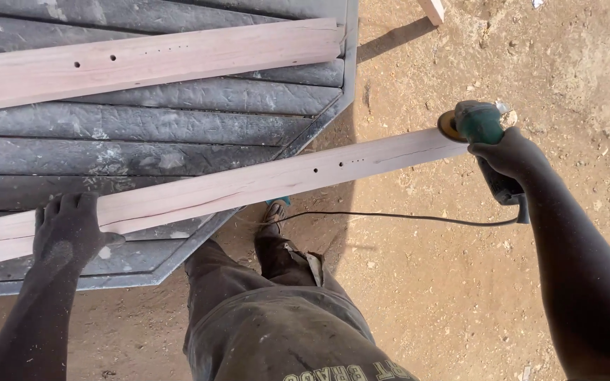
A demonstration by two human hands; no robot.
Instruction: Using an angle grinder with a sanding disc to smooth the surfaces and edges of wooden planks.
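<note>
Two hands, left hand (68,229) pressing plank (248,185), right hand (510,152) gripping green grinder (478,123)

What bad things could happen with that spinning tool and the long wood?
The plank sticks far past the table, and only the left hand presses it down, so it might wobble or tip. The grinder in the right hand touches the plank's very end, so it could slip off. Its cord hangs near the foot and might snag.

Two long wooden planks (213,189) (150,60), one green angle grinder (480,127), one grey slatted table (142,127), two hands (68,229) (510,152), one offcut (432,10)
</note>
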